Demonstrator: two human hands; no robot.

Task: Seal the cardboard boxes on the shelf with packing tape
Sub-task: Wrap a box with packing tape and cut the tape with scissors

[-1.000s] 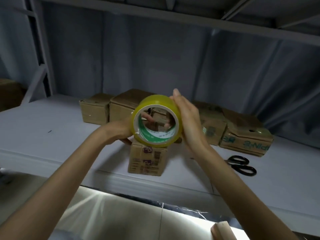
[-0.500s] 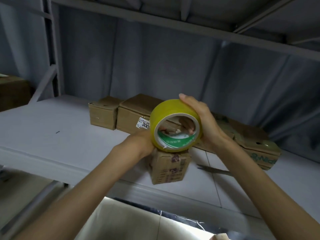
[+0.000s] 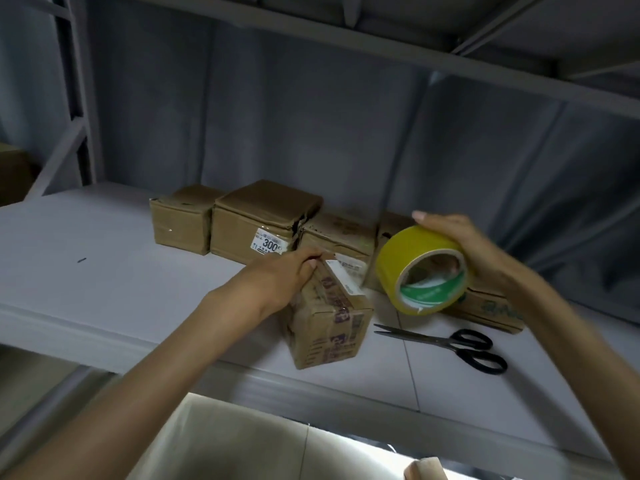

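So, left to right:
shelf (image 3: 86,271): flat grey board
back boxes: four brown cardboard, creased, rear row
left hand (image 3: 284,278): fingers curled over front box (image 3: 329,320), printed cardboard, near front edge
tape roll (image 3: 420,270): one, glossy yellow ring, right hand (image 3: 471,251) gripping it
scissors (image 3: 450,344): one pair, black handles

Five cardboard boxes (image 3: 327,317), one tape roll (image 3: 420,270), one scissors (image 3: 460,346).

Dim, soft-focus view; bright glare below, edges bowed.
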